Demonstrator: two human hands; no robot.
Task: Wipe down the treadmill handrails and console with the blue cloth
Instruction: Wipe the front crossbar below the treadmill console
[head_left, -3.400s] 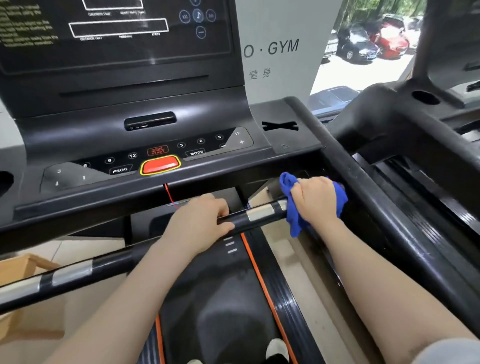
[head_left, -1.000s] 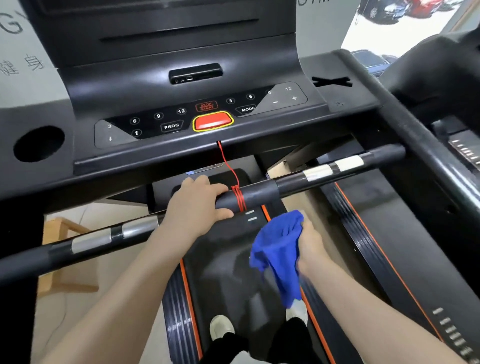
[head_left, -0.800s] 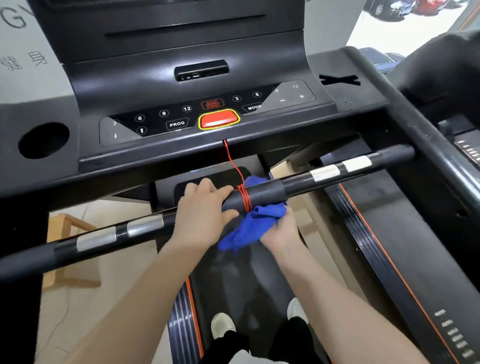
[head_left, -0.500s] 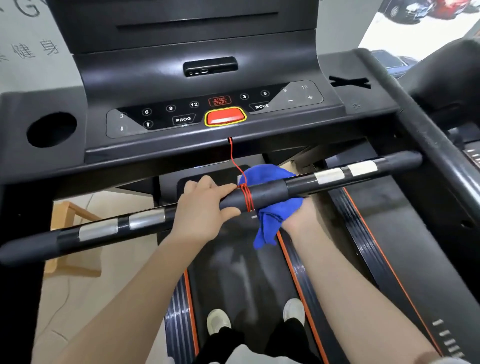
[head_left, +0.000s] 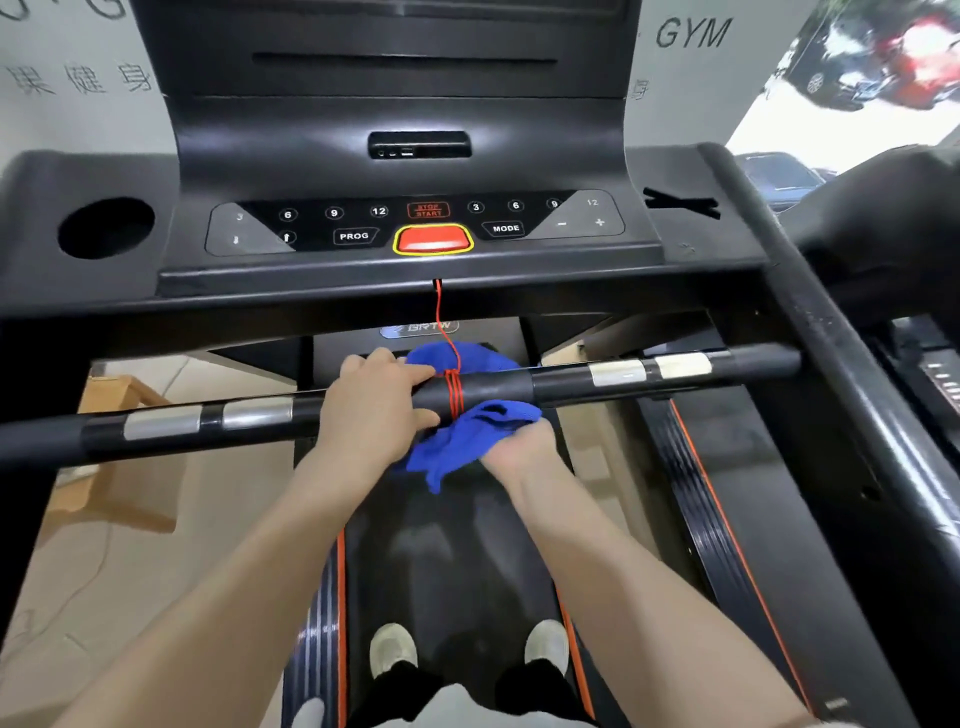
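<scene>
- Up from half a second ago comes the blue cloth (head_left: 470, 436), now bunched beneath the handrail (head_left: 571, 382) beside the red cord (head_left: 451, 395)
- Right hand (head_left: 514, 449) grips it from below
- Left hand (head_left: 376, 410) curls over the handrail, touching the cloth
- Console (head_left: 415, 228) sits beyond both hands

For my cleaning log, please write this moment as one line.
left hand: grips crossbar | right hand: holds blue cloth under bar at red cord | console: untouched

The red cord (head_left: 453, 387) wound round the handrail (head_left: 571, 382) and the left hand (head_left: 376, 410) block leftward passage; rightward lies bare bar.
</scene>
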